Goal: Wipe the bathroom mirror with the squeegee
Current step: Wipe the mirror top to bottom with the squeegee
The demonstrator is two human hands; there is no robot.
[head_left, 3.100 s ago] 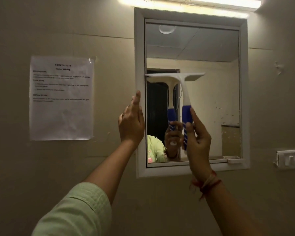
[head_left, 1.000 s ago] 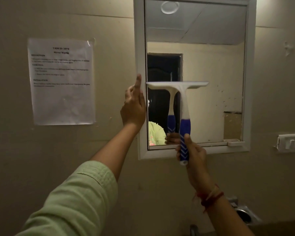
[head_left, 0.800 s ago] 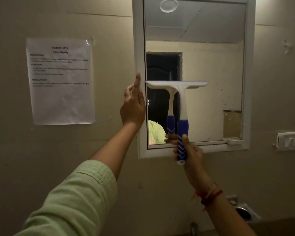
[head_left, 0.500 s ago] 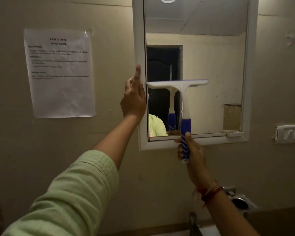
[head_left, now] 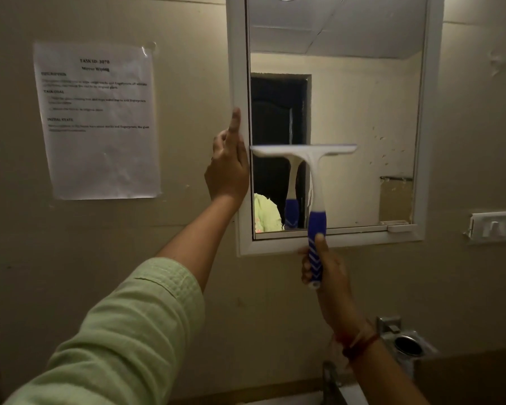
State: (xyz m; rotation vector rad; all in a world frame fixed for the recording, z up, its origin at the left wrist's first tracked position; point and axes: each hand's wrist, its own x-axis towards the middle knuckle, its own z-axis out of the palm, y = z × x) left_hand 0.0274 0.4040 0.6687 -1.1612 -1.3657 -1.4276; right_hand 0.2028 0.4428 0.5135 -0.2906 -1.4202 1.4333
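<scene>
1. Right hand (head_left: 324,267) is wrapped tight around the blue grip of the squeegee (head_left: 313,182), thumb up along the handle, fingers curled round the near end.
2. Squeegee stands upright, white blade level across the lower left part of the mirror (head_left: 362,106); blade edge looks to be on the glass, left tip near the frame's inner edge.
3. Grip end and right hand sit below the glass, over the bottom rail of the white frame (head_left: 430,118).
4. Left hand (head_left: 228,168) lies flat against the left rail of the frame, fingers straight and pointing up, holding nothing.
5. Pale green sleeve (head_left: 123,340) covers the left forearm; red thread band (head_left: 360,343) on the right wrist.
6. Specks and spots show on the right side of the glass.
7. Printed sheet (head_left: 97,121) is stuck on the wall left of the mirror, well apart from the hands.
8. Switch plate (head_left: 494,228) on the wall at right; metal fitting (head_left: 403,343) low right.
</scene>
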